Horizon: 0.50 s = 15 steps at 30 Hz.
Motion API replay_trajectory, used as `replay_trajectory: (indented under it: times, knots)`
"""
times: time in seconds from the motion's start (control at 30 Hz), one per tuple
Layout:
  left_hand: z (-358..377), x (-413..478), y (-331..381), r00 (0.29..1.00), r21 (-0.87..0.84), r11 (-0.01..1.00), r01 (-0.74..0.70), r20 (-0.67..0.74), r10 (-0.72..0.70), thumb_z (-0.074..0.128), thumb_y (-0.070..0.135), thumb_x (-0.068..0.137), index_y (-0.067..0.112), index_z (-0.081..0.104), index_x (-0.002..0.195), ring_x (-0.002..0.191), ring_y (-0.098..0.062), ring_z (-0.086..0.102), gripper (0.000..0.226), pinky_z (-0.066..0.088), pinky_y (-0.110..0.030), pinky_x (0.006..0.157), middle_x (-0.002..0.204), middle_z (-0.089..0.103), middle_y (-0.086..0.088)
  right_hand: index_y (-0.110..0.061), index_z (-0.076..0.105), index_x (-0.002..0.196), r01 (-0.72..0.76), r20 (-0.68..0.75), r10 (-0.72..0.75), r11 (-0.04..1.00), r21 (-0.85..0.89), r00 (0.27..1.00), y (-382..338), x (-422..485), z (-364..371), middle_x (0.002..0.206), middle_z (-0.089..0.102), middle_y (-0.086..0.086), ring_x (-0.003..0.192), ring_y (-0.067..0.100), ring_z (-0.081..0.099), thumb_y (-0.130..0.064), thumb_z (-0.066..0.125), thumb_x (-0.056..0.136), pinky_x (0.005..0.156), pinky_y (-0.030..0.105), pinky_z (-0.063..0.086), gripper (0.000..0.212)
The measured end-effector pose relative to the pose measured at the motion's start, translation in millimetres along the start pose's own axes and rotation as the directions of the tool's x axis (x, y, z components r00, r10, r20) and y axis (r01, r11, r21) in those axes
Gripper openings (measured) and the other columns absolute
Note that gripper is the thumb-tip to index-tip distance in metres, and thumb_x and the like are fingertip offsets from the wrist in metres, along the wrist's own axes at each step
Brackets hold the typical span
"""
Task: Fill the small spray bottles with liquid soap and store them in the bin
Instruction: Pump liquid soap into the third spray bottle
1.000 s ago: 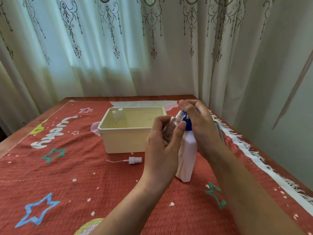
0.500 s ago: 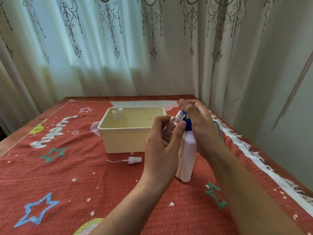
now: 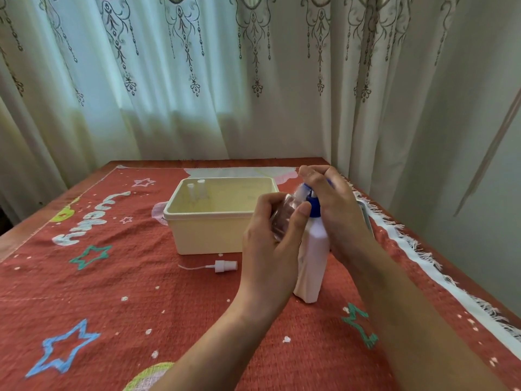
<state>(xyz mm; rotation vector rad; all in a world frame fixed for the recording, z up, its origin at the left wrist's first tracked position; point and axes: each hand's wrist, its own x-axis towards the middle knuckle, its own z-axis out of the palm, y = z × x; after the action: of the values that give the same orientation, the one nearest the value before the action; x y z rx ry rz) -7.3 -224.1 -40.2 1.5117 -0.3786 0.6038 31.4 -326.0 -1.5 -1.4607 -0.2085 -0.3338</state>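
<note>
Left hand (image 3: pixel 270 244) gripped a clear spray bottle (image 3: pixel 283 218), thumb and fingers wrapped round it. The bottle was tilted, neck up against the blue pump (image 3: pixel 315 208) of the white soap bottle (image 3: pixel 311 263). Soap bottle stood upright on the red cloth (image 3: pixel 112 306), just right of the bin (image 3: pixel 208 235). Right hand (image 3: pixel 335 215) sat on top of the pump, fingers curled over its head; couldn't tell how far down it was pressed. Fill level in the spray bottle: couldn't tell, hand covered most of it. Spray head (image 3: pixel 225 266) with dip tube lay on the cloth in front of the bin, apart from both hands. Two small white-topped bottles (image 3: pixel 200 187) stood upright in the bin's far-left corner.
</note>
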Motion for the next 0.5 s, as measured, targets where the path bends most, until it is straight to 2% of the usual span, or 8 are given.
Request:
replay_trajectory:
  times: [0.07,0.17,0.3,0.43,0.5]
  knots:
    - [-0.2,-1.9,-0.4,1.000,0.003,1.000,0.011,0.009,-0.011,0.062,0.034,0.095,0.022,0.060,0.106,0.080,-0.014,0.064,0.017,0.052,-0.026,0.069,0.088,0.068,0.005,-0.018,0.060,0.106,0.007,-0.009,-0.007,1.000,-0.020,1.000,0.5,1.4,-0.2,0.094,0.063,-0.004,0.078,0.004,0.064,-0.031,0.062,0.093,0.065,0.017,0.052,0.018]
    - [-1.3,-3.4,-2.1,1.000,-0.004,1.000,0.016,0.018,-0.016,0.062,0.034,0.095,0.021,0.060,0.105,0.081,-0.016,0.064,0.016,0.053,-0.030,0.071,0.089,0.068,0.004,-0.017,0.058,0.104,0.026,-0.011,-0.027,0.998,-0.060,1.000,1.9,2.4,-0.7,0.091,0.062,-0.004,0.074,0.003,0.062,-0.027,0.061,0.094,0.062,0.016,0.051,0.015]
    - [-1.7,-1.6,0.1,1.000,-0.005,1.000,0.001,0.004,-0.001,0.062,0.033,0.095,0.019,0.061,0.105,0.078,-0.013,0.063,0.017,0.050,-0.022,0.065,0.087,0.068,0.003,-0.020,0.058,0.102,0.026,-0.022,-0.027,0.998,-0.056,0.999,1.7,1.5,-0.4,0.090,0.063,-0.006,0.073,0.001,0.064,-0.032,0.062,0.094,0.063,0.015,0.052,0.015]
    - [-0.9,1.1,0.8,1.000,0.000,1.000,0.003,0.006,-0.003,0.062,0.032,0.096,0.018,0.061,0.108,0.080,-0.010,0.063,0.018,0.050,-0.017,0.067,0.090,0.068,0.005,-0.028,0.060,0.103,0.011,-0.004,-0.011,1.000,-0.016,1.000,-0.9,-1.0,1.5,0.092,0.066,-0.008,0.077,0.003,0.067,-0.050,0.062,0.087,0.067,0.015,0.053,0.027]
    - [-0.6,0.3,0.0,1.000,-0.002,1.000,0.008,0.007,-0.008,0.062,0.032,0.095,0.018,0.061,0.109,0.081,-0.009,0.064,0.019,0.050,-0.017,0.068,0.090,0.067,0.006,-0.024,0.061,0.105,0.013,-0.003,-0.013,1.000,-0.021,1.000,-0.7,-0.4,0.8,0.096,0.065,-0.005,0.081,0.006,0.066,-0.042,0.062,0.090,0.066,0.015,0.052,0.024]
